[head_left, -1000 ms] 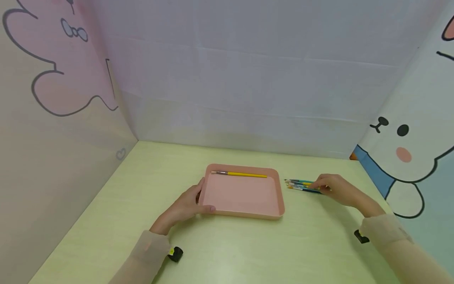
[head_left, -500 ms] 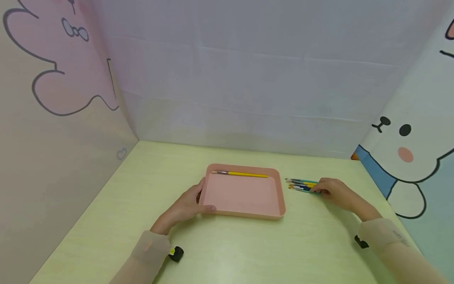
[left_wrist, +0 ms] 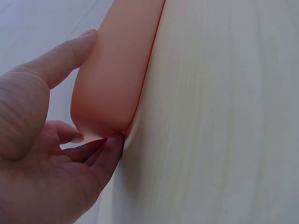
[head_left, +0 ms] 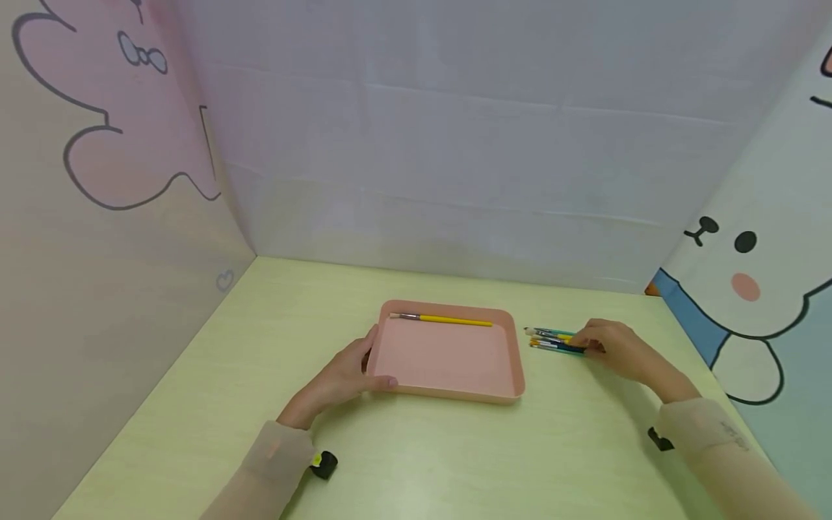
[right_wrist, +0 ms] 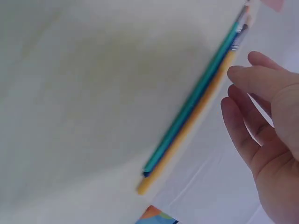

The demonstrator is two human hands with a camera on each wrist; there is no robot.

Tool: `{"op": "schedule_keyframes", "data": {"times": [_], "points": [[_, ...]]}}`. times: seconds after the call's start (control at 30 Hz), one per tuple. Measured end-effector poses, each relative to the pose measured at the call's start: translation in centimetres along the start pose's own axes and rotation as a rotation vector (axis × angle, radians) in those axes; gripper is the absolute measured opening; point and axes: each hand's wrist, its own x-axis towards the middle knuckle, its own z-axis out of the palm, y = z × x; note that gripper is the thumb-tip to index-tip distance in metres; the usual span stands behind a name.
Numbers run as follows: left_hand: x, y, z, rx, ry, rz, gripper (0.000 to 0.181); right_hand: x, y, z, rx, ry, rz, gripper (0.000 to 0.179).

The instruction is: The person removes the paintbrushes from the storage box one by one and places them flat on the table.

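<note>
A shallow pink tray (head_left: pixel 448 365) lies on the table, with one yellow-handled paintbrush (head_left: pixel 455 320) along its far side. My left hand (head_left: pixel 338 372) grips the tray's near left corner; in the left wrist view the thumb lies against one wall and fingertips touch the corner's lower edge. Right of the tray, several paintbrushes (head_left: pixel 546 339) lie in a loose bundle. Over their handle ends is my right hand (head_left: pixel 617 350). In the right wrist view its fingers are loosely bent beside a teal brush (right_wrist: pixel 191 99) and a yellow brush (right_wrist: pixel 187 120), with nothing visibly pinched.
The pale table (head_left: pixel 416 462) ends at a white cloth wall (head_left: pixel 455 180) behind. Side walls with cartoon prints (head_left: pixel 747 289) stand left and right. A small black device (head_left: pixel 323 464) is at the left wrist.
The right hand shifts slightly about the brush handles, and the bundle's brushes have been rearranged a little. The left hand and tray keep their places.
</note>
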Motion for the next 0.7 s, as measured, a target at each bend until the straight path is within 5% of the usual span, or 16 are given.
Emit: {"op": "schedule_keyframes", "data": {"times": [0.37,0.7], "points": [[0.0,-0.3,-0.1,-0.011,-0.007,0.008,0.116,5.5,-4.8,-3.0,0.142,-0.035,0.063,0.040],[0.2,-0.5,-0.2,-0.013,-0.008,0.024,0.117,11.0,-9.3,-2.7,0.285,-0.090,0.053,0.044]]}}
